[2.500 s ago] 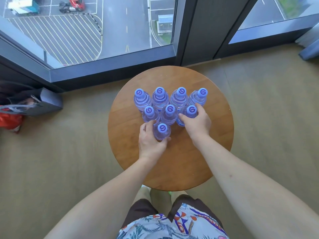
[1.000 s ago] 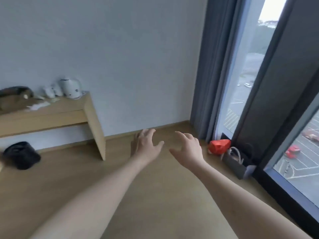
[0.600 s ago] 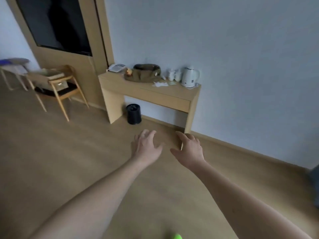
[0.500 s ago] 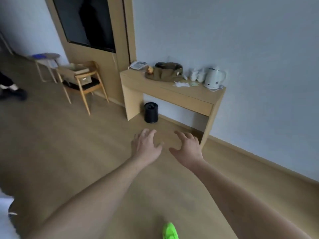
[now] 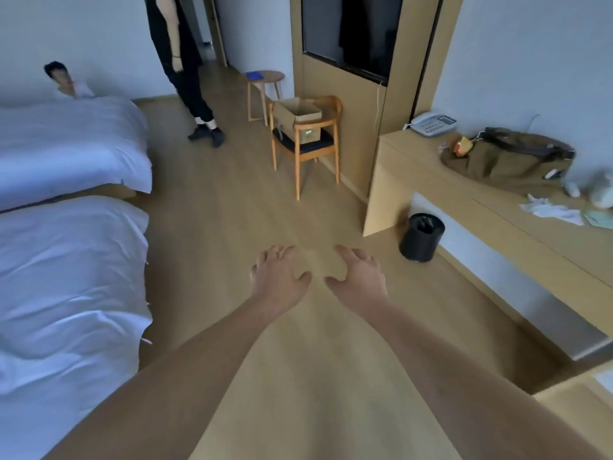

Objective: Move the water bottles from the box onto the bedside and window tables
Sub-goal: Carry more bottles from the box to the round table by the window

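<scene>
1. Hotel twin bedroom.
2. Two beds with white linen, side by side.
3. Long wall bench bearing a telephone.
4. Wooden chair, black bin, wood floor.

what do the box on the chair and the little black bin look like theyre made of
Box: brown corrugated cardboard by the look, matte, its top flaps folded open. Bin: smooth black with a dull sheen, probably plastic or painted metal; a dark liner seems to sit inside.

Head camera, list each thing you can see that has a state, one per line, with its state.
left hand: open, empty
right hand: open, empty
cardboard box: flaps open, sitting on the wooden chair
bin: upright on the floor
olive bag: lying on the desk
phone: handset on cradle
</scene>
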